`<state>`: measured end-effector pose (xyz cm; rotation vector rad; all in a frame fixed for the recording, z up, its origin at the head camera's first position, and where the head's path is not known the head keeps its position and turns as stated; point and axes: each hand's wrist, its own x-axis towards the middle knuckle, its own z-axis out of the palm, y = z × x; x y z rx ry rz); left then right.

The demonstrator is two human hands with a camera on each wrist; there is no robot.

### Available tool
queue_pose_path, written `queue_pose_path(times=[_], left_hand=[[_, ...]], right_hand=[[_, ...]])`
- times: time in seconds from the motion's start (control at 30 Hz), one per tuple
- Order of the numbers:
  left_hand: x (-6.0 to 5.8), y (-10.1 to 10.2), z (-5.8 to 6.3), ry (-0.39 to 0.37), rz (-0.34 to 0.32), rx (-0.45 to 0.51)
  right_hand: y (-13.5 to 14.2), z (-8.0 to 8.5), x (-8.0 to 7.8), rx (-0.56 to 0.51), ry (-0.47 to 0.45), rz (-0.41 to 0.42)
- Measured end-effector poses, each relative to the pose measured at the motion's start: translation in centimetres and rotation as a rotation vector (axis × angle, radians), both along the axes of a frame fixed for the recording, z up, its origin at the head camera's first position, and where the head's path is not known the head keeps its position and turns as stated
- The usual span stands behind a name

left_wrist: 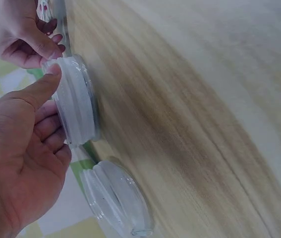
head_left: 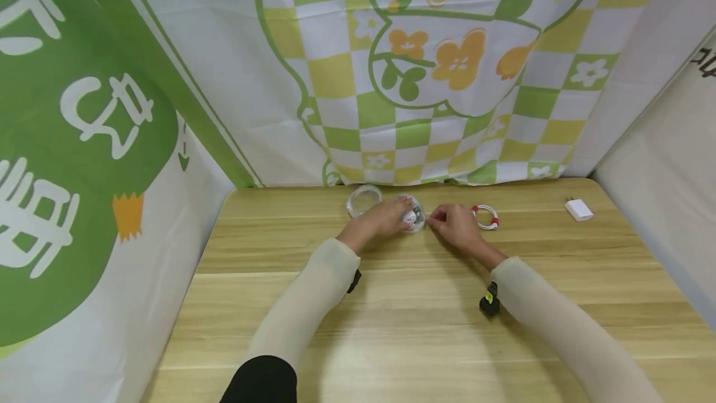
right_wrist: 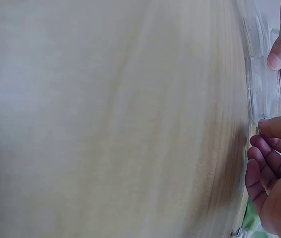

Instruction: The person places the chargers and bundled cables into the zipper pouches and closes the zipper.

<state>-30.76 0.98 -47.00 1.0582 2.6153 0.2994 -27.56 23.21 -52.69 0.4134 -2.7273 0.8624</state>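
Observation:
A round clear plastic case [head_left: 416,219] with something white and dark inside lies on the table near its back edge. My left hand [head_left: 386,216] grips it from the left, the thumb on top and the fingers along its side in the left wrist view. At the case's right edge, the thumb and forefinger of my right hand [head_left: 457,226] pinch its rim; exactly which part is too small to tell. Just left of my left hand is another round clear case [left_wrist: 118,198]. A coiled white cable [head_left: 489,209] with red ties sits right beside my right hand.
Farther right on the wooden table [head_left: 403,328] lies a white plug-in charger [head_left: 578,209] with its prongs pointing back. A patterned cloth [head_left: 391,148] hangs along the table's back edge, and printed sheets stand at both sides.

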Motion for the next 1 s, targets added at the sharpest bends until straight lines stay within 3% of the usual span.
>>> queue_pose_path(times=[0.47,1.0], left_hand=[[-3.2,0.4,-0.8,0.003,-0.026,0.009],[-3.3,0.5,-0.9,0.018,-0.017,0.035]], right_hand=[[-0.1,0.5,-2.1,0.028,-0.047,-0.048],[0.0,0.6,-2.4,0.082,-0.078,-0.079]])
